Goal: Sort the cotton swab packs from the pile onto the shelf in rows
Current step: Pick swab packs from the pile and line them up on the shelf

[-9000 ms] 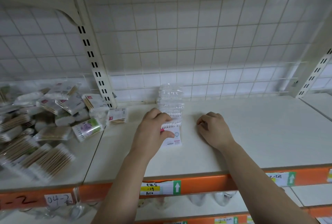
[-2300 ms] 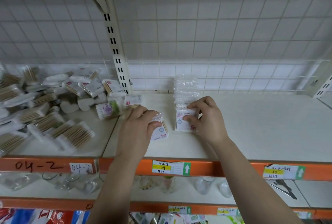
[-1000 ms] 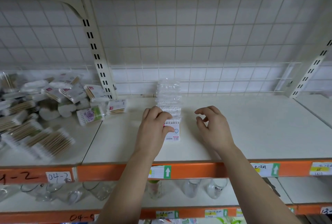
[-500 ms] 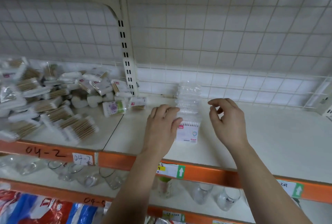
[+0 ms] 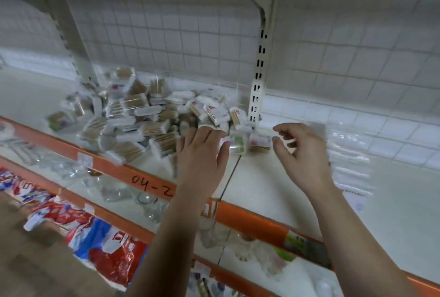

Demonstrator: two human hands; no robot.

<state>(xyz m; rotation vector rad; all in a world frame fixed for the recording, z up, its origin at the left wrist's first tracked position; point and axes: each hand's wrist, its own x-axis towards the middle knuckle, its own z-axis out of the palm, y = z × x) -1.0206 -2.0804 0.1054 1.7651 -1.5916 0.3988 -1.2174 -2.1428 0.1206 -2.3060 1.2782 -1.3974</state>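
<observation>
You are swinging back from the finished row (image 5: 345,154) toward the pile (image 5: 133,120) by the shelf's (image 5: 262,177) front edge. Your left hand (image 5: 202,154) is reaching over its nearest packs, fingers stretched, grasping nothing; your right hand (image 5: 302,154) is trailing, loosely curled, empty.

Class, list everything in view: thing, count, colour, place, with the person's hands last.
Swab packs: many, white and tan, piled in left bay.
Row of packs: count unclear, clear-white, blurred, right bay.
Shelf: one, white, orange front edge.
Post: one, cream, between bays.
Glass jars: several, clear, shelf below.
Packets: several, red-blue-white, bottom left.
Left hand: one, at pile's edge.
Right hand: one, empty, over right bay.
</observation>
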